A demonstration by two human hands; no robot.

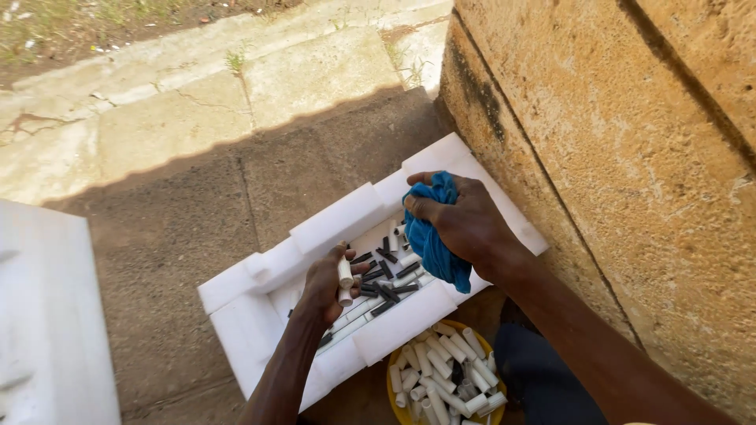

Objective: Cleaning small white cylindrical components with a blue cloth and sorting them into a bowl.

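Nearest the person sat a yellow bowl [394, 387] heaped with short white tubes [441, 370]. Just beyond it lay a white foam tray [339, 216] on the concrete floor [173, 236], holding black and white tubes [386, 279] loose in its hollow. The left hand [323, 283] hovered over the tray, fingers closed around one white tube [345, 282] held upright. The right hand [465, 220] was above the tray's far end, fingers bunched tight on a blue cloth [433, 236] that hung down toward the tubes. A rough ochre wall [630, 157] rose on the right; another white foam slab [47, 315] lay at the left, and sunlit paving [236, 79] stretched farther off.
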